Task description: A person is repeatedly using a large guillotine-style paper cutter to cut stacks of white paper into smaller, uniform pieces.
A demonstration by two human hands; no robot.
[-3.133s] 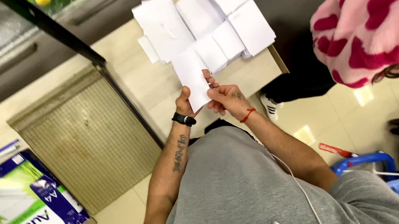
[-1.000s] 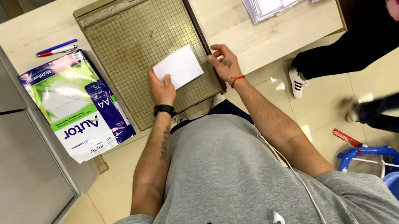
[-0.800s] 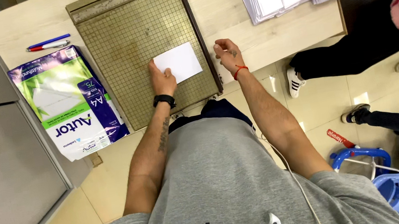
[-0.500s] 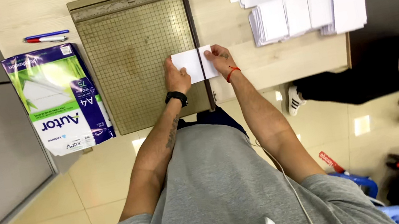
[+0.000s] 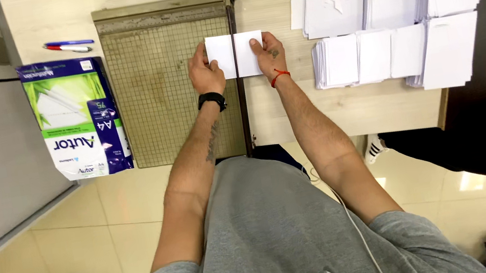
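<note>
Since half a second ago the white paper sheet (image 5: 235, 55) has slid right across the paper cutter (image 5: 171, 79), now straddling the blade rail toward 3 o'clock. Left hand (image 5: 205, 70) pins its left half on the grid; right hand (image 5: 268, 53) grips the right edge over the worktop (image 5: 344, 110). Aligning looks to be the step; a cut would need the sheet held square. One paper ream (image 5: 74, 118) at 9 o'clock, two pens (image 5: 69, 47), about seven cut stacks (image 5: 393, 12) at 3 o'clock.
</note>
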